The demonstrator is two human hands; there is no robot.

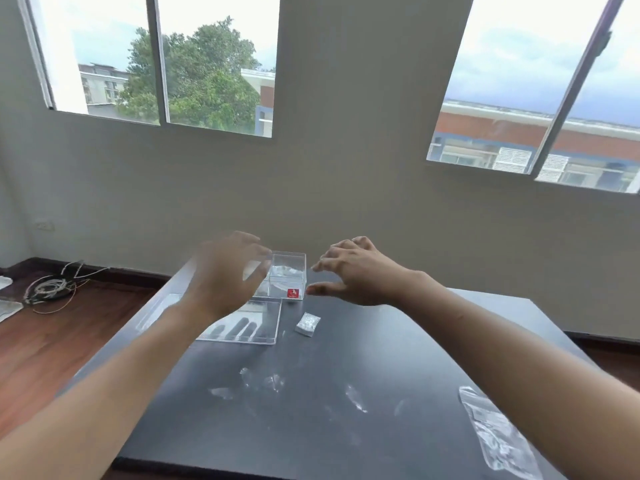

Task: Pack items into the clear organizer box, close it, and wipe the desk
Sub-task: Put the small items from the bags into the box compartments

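Note:
A clear organizer box (289, 277) with a small red label stands at the far side of the dark desk (346, 375), its top open. Its flat clear lid (249, 322) lies just in front of it. My left hand (228, 271) hovers at the box's left side, blurred, fingers spread and empty. At the box's right side my right hand (353, 271) is held with fingers apart, holding nothing. A small silvery packet (307, 323) lies on the desk in front of the box. Something pale lies inside the box.
Several small clear plastic scraps (273, 381) are scattered on the near desk. A crumpled clear plastic bag (495, 434) lies at the near right edge. Coiled cables (52, 289) sit on the wooden floor at the left. A wall with windows stands behind the desk.

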